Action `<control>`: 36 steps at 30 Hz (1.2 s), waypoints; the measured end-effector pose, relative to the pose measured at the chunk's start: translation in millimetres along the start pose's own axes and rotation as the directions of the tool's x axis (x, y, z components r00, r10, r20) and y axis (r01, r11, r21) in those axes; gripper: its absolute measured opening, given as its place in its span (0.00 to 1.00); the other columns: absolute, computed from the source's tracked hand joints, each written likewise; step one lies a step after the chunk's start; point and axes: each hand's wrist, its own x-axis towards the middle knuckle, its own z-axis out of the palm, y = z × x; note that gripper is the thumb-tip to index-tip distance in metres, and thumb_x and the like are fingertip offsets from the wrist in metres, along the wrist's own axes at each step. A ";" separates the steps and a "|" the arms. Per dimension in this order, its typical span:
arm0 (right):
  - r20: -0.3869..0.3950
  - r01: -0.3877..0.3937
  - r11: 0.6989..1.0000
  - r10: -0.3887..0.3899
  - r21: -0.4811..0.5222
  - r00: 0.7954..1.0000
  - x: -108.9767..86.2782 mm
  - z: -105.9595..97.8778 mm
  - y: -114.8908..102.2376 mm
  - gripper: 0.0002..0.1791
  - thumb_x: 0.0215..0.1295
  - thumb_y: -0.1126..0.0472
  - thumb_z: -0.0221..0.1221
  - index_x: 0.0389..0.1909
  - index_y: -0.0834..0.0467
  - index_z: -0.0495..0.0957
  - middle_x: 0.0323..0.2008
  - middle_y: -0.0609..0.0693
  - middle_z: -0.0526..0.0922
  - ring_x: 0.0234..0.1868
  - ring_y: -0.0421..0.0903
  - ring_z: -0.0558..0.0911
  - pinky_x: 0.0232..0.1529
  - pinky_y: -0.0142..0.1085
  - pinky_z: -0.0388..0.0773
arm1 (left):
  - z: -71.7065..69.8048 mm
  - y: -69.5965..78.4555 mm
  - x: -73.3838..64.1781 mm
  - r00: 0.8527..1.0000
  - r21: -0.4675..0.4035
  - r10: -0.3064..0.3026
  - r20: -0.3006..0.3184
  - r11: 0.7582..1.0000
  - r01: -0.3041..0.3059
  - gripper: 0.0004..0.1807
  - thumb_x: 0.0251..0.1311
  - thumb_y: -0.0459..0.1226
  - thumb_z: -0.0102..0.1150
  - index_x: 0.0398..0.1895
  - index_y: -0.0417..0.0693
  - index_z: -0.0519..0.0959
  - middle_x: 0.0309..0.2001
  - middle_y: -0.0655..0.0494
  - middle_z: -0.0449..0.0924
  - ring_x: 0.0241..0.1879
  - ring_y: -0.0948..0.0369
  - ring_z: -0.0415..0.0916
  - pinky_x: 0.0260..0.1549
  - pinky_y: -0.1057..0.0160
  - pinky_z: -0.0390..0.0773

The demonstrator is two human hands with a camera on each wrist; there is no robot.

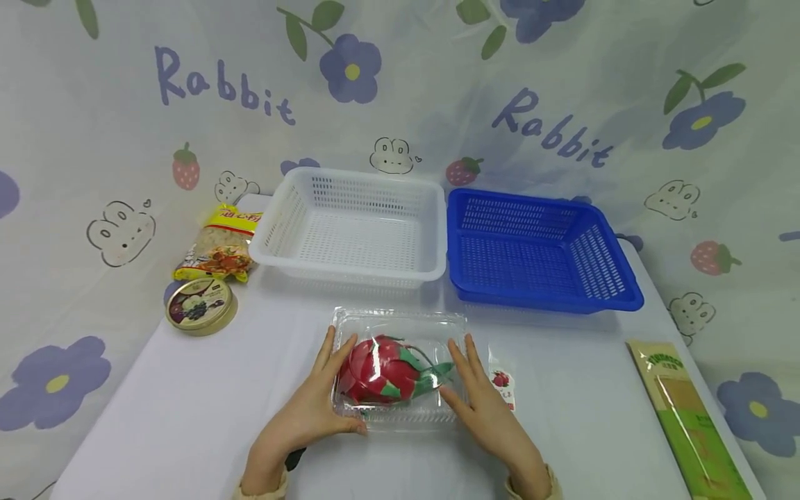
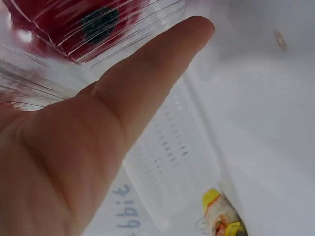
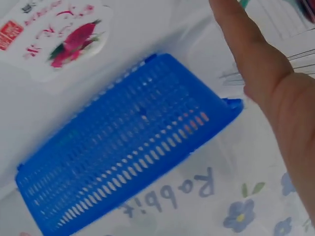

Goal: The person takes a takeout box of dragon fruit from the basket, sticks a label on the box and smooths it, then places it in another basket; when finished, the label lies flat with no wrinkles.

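A clear plastic box (image 1: 431, 324) stands on the table's near middle. Inside lies a red dragon fruit (image 1: 381, 368) with green scales. My left hand (image 1: 315, 410) lies along the box's left side, fingers extended and thumb at the front corner. In the left wrist view that thumb (image 2: 142, 73) is straight beside the box's ridged wall. On the other side, my right hand (image 1: 484, 403) has its fingers spread straight along the right edge. Just beyond the right hand lies a label with a dragon fruit picture (image 1: 502, 382), also large in the right wrist view.
Behind the box stand a white basket (image 1: 350, 267) and a blue basket (image 1: 544, 300). A yellow food bag (image 1: 219, 243) and a round gold tin (image 1: 200, 305) sit at the left. At the right edge lies a long green-and-beige packet (image 1: 690, 420). A patterned curtain hangs behind.
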 end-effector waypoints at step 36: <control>-0.181 -0.527 0.834 0.500 -0.164 0.847 13.6 -38.5 59.3 0.49 0.54 0.56 0.67 0.73 0.59 0.52 0.48 0.76 0.78 0.30 0.55 0.79 0.23 0.42 0.73 | 7.1 3.4 2.6 0.999 -0.036 -0.018 0.027 0.999 0.019 0.70 0.26 0.41 0.84 0.77 0.59 0.49 0.79 0.50 0.26 0.72 0.36 0.52 0.55 0.39 0.74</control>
